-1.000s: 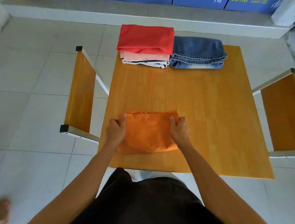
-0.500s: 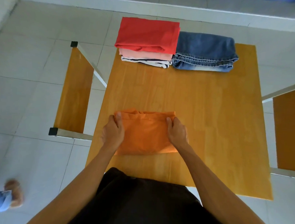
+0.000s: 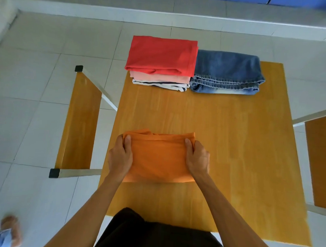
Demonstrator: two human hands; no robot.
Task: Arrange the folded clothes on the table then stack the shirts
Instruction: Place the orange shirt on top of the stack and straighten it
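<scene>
Both hands, left hand (image 3: 120, 157) and right hand (image 3: 198, 159), clasp the folded orange shirt (image 3: 158, 157) near-centre on the table (image 3: 232, 145); seemingly pinched only at edges, its folds could sag open when carried to the far shirt stack (image 3: 161, 61).

The fingers of the left hand (image 3: 120, 157) and right hand (image 3: 198, 159) are hidden under the orange shirt's (image 3: 158, 156) side edges; only the thumbs are seen. The pink shirt (image 3: 160, 77) and striped shirt (image 3: 160, 84) are seen only as edges beneath the red shirt (image 3: 161, 55). A blurred foot (image 3: 11, 230) is cut off at the lower left edge.
</scene>
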